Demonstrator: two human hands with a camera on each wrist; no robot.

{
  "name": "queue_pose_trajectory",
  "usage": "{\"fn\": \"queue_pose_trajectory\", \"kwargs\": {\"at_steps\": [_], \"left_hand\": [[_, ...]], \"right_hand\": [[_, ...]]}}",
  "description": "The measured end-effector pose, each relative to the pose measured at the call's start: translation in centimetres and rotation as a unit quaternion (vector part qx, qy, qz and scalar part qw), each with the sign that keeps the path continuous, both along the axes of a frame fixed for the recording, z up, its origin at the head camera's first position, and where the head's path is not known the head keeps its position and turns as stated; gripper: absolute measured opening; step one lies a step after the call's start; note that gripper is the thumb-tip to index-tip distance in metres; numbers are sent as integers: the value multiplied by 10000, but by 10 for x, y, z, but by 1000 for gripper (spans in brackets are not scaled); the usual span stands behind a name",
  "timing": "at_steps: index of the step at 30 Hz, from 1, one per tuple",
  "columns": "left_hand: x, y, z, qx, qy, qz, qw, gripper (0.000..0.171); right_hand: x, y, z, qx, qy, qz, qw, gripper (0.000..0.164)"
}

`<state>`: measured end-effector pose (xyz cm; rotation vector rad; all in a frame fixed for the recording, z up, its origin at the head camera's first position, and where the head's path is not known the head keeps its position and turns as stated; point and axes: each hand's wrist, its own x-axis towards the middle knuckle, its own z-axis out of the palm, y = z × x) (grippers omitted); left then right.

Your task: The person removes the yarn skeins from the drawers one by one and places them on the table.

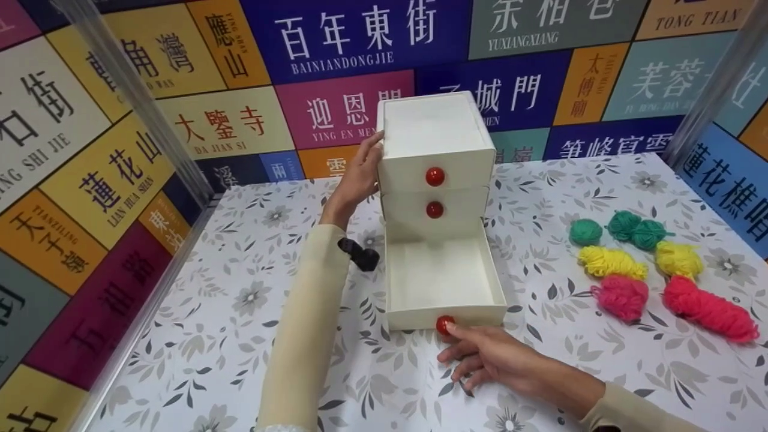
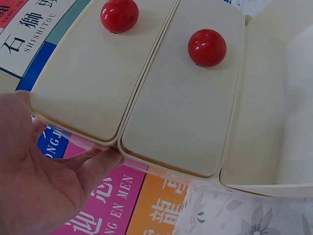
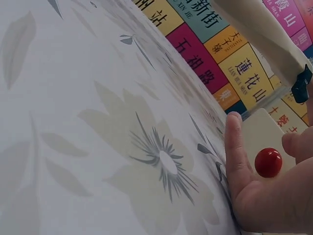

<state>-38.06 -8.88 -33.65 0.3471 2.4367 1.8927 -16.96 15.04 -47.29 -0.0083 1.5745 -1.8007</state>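
Observation:
A white drawer cabinet (image 1: 441, 123) stands upright on the cloth, with red round knobs on its fronts. Its upper drawer (image 2: 83, 73) and middle drawer (image 2: 181, 103) are closed. The bottom drawer (image 1: 447, 318) is pulled out toward me, bare inside. My left hand (image 1: 360, 168) rests against the cabinet's upper left side; in the left wrist view its fingers (image 2: 100, 166) lie along the side edge. At the bottom drawer's red knob (image 1: 444, 325), my right hand (image 1: 498, 360) touches with one digit, the other fingers spread loosely below. The knob (image 3: 268, 162) shows uncovered in the right wrist view.
To the right lie green yarn balls (image 1: 624, 227), yellow yarn (image 1: 612, 262) and pink yarn bundles (image 1: 711, 309). A flower-patterned cloth (image 1: 240, 336) covers the table. Sign-printed walls (image 1: 342, 108) stand behind and at the sides. A black strap (image 1: 360, 255) is on my left wrist.

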Motion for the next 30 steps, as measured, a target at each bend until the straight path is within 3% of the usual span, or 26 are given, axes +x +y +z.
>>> {"fn": "queue_pose_trajectory", "kwargs": {"at_steps": [11,22,30], "left_hand": [[-1,0,-1,143,52,-43,9999,47],[0,-1,0,130,87,0,9999,47],[1,-2,-1,-75,248,-19,9997,48]], "right_hand": [[-9,-6,4,-289,-104,-323,9990,37],[-36,-5,2,-201,8,-808,9965,34],[-56,-10,-1,-21,138,-926,9956,35]]}}
